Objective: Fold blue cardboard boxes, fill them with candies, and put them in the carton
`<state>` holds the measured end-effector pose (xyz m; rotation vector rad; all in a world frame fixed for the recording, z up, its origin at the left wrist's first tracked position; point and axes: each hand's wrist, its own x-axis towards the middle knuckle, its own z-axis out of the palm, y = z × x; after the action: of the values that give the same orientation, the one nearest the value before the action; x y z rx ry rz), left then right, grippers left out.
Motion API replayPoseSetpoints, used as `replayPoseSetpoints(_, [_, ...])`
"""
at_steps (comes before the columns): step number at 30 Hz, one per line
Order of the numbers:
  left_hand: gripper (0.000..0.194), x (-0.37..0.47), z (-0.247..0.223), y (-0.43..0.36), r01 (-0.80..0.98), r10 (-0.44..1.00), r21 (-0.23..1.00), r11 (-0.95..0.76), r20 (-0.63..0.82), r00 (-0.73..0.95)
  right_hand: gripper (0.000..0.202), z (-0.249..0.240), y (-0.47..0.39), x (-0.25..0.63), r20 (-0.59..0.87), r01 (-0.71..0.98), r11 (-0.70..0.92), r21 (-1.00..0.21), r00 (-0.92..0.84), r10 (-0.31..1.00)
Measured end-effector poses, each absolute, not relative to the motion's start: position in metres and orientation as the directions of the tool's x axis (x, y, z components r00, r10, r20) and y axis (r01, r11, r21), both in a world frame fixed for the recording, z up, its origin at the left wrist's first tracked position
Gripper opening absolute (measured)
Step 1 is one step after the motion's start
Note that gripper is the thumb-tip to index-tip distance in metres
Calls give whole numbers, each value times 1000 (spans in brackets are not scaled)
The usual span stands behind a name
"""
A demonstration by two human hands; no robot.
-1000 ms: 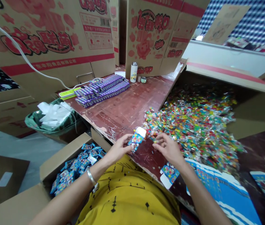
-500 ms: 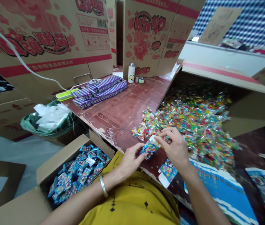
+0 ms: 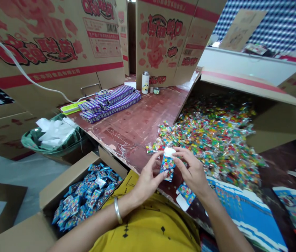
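Upright between my hands is a small blue patterned box (image 3: 167, 167), its white top flap raised. My left hand (image 3: 149, 175) grips the box, thumb on its front. The fingers of my right hand (image 3: 189, 167) are bent and pinched at the box's top right edge by the flap; whether they hold the flap or something else is unclear. Just behind the hands spreads a heap of clear-wrapped colourful candies (image 3: 210, 140), spilling from a large carton (image 3: 276, 122). Under my right wrist lies another small blue box (image 3: 186, 193) with a white flap.
An open carton (image 3: 67, 178) full of filled blue packets (image 3: 92, 192) stands at lower left, beside a green-lined bin (image 3: 56, 150). Rows of purple boxes (image 3: 111, 105) and a white bottle (image 3: 145, 82) stand on the red table (image 3: 129, 129). Flat blue card sheets (image 3: 250, 213) lie at right.
The small box has turned from tilted to nearly upright, with its flap facing me. My right hand has shifted slightly left and down along its top. The view has moved slightly.
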<state>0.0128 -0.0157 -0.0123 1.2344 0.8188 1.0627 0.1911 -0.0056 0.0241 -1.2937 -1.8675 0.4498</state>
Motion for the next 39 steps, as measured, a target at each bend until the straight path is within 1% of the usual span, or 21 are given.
replayPoseSetpoints(2, [63,14,-12,-17,-168,941,986,2,55,335,22,23,-6,190,402,598,395,-697,-131,906])
replayPoseSetpoints(5, [63,15,-15,-18,-161,936,987,10,48,350,19,22,-6,190,382,595,392,-701,-151,912])
replayPoseSetpoints(6, [63,16,-16,-18,-160,935,987,11,46,353,20,21,-5,190,362,576,383,-722,-158,919])
replayPoseSetpoints(8, [61,16,-17,-18,-160,933,987,15,43,356,20,18,-5,191,289,467,318,-825,-134,948])
replayPoseSetpoints(10, [60,16,-17,-17,-169,931,985,21,43,362,23,11,-7,191,201,284,214,-935,-74,977])
replayPoseSetpoints(12, [58,16,-15,-16,-187,928,982,28,44,369,33,2,-12,189,133,125,132,-983,-2,991])
replayPoseSetpoints(13, [56,16,-15,-15,-200,925,979,37,43,379,35,-2,-15,187,115,84,112,-990,25,993])
replayPoseSetpoints(14, [53,16,-15,-15,-218,917,975,50,41,396,33,-7,-18,185,109,70,106,-992,45,993])
replayPoseSetpoints(18, [40,18,-18,-16,-282,871,952,122,34,491,13,-15,-25,180,165,136,153,-979,80,983])
replayPoseSetpoints(20, [36,19,-17,-17,-296,867,947,127,39,496,12,-15,-25,178,212,171,197,-965,73,975])
replayPoseSetpoints(23, [38,18,-15,-17,-318,891,942,105,53,452,10,-12,-22,175,247,129,232,-964,120,962])
replayPoseSetpoints(26, [42,18,-14,-17,-345,907,933,105,53,418,24,-9,-20,172,253,66,245,-967,202,946])
replayPoseSetpoints(28, [42,17,-14,-18,-356,908,927,117,45,416,18,-7,-18,172,256,78,246,-966,162,953])
replayPoseSetpoints(29, [42,17,-15,-18,-352,910,929,115,43,412,15,-5,-17,173,248,89,238,-967,121,961])
replayPoseSetpoints(32, [41,15,-16,-20,-293,923,954,70,49,381,21,1,-14,178,159,101,155,-983,29,987])
replayPoseSetpoints(35, [44,11,-15,-21,-216,924,976,31,55,377,25,5,-9,185,39,126,39,-991,0,999])
replayPoseSetpoints(39, [54,7,-13,-21,-149,906,989,-3,66,418,24,6,-4,191,-5,127,-3,-992,-20,1000])
